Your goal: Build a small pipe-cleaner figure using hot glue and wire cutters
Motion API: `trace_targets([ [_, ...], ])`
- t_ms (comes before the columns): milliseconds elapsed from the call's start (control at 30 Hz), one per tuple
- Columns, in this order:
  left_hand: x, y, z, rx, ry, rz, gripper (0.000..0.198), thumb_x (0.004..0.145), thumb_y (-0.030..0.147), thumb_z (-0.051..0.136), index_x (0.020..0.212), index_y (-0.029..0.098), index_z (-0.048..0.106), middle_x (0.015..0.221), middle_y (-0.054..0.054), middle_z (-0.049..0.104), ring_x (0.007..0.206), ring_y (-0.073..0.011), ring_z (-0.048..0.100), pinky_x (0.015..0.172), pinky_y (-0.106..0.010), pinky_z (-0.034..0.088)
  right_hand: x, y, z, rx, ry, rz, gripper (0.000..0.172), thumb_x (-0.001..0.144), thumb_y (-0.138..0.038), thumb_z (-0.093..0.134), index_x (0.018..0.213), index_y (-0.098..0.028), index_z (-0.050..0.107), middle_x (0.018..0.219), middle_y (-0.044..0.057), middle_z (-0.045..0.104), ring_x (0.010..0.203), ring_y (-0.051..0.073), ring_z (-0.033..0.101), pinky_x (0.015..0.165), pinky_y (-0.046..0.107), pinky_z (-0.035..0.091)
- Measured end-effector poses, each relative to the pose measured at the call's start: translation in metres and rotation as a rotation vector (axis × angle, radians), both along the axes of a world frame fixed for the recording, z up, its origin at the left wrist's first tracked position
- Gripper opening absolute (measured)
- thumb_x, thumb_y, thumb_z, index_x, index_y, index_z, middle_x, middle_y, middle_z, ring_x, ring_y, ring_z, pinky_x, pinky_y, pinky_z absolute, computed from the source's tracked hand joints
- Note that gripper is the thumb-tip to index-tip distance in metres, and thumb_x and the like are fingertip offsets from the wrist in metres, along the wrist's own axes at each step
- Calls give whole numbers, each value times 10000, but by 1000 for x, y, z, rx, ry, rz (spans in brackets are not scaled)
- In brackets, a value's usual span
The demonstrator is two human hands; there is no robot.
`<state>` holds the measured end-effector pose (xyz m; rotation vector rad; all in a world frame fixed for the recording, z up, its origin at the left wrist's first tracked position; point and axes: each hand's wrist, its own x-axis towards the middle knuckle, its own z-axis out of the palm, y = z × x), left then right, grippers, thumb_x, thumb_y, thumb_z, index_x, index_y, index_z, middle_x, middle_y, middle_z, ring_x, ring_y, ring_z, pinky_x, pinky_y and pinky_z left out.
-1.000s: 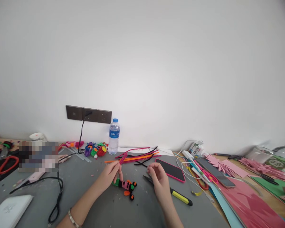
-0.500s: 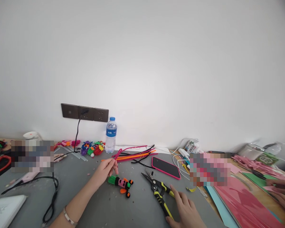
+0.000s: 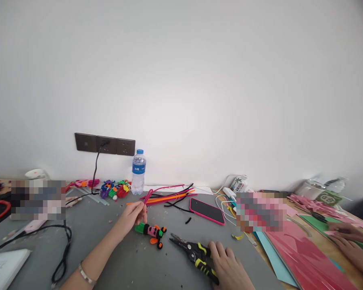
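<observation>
My left hand (image 3: 135, 213) is closed, pinching a folded magenta pipe cleaner (image 3: 149, 196) that stands up from the fingertips. Just below it lies a small pipe-cleaner figure (image 3: 151, 231) in green, pink and black with orange ends. My right hand (image 3: 230, 266) has its fingers curled over the handles of black-and-yellow pliers (image 3: 191, 253), whose jaws point left toward the figure; the thumb is hidden. Near the jaws is a short black pipe-cleaner piece (image 3: 188, 220). Behind my left hand lies a bundle of orange, magenta and black pipe cleaners (image 3: 166, 198).
A water bottle (image 3: 138, 173) stands by the wall beside finished colourful figures (image 3: 115, 190). Beyond the pliers lies a phone (image 3: 207, 211) with a pink edge. A black cable (image 3: 67, 245) loops at left. At far right, a co-worker's hands (image 3: 347, 237) rest over green paper.
The pliers have turned, their jaws swinging left and away from the short black piece, and my right hand has moved with them. My left hand still holds the magenta pipe cleaner. The view shifted slightly.
</observation>
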<state>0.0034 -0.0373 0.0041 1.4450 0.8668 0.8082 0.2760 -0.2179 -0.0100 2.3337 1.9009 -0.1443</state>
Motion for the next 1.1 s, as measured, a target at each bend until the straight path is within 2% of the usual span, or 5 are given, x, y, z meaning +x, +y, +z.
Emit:
trace_targets([
  [167, -3, 2, 0, 81, 5, -46, 429, 869, 576, 419, 675, 199, 481, 538, 6, 601, 448, -108, 417, 472, -233, 333, 5, -3, 7, 163, 432, -54, 406, 644, -157, 520, 1044, -221, 507, 994, 75, 601, 858, 255, 551, 748, 331, 399],
  [300, -10, 8, -1, 183, 30, -11, 421, 889, 551, 409, 665, 201, 478, 548, 5, 601, 464, -111, 420, 480, -228, 343, -4, 2, 14, 182, 1090, -144, 386, 689, -246, 538, 1071, -236, 482, 881, 21, 578, 800, 215, 547, 749, 313, 401],
  [500, -12, 9, -6, 276, 129, -23, 408, 915, 520, 371, 664, 216, 476, 556, 7, 587, 468, -129, 435, 499, -243, 367, -37, 33, 34, -282, 2152, 42, 442, 738, -483, 545, 1056, -177, 552, 837, 45, 558, 755, 216, 596, 794, 389, 422],
  [733, -16, 8, -2, 458, 303, 82, 400, 939, 483, 307, 685, 226, 480, 587, -1, 604, 481, -157, 476, 535, -258, 374, -70, 78, 31, -740, 2241, 178, 528, 752, -605, 512, 984, -134, 560, 745, 32, 544, 697, 219, 610, 790, 413, 428],
  [1100, -22, 10, -5, 534, 389, 102, 375, 967, 401, 283, 696, 226, 475, 588, 10, 583, 477, -150, 494, 530, -245, 332, -85, 102, 13, -773, 2273, 169, 522, 762, -611, 512, 1004, -149, 534, 751, 33, 549, 722, 223, 608, 813, 425, 415],
])
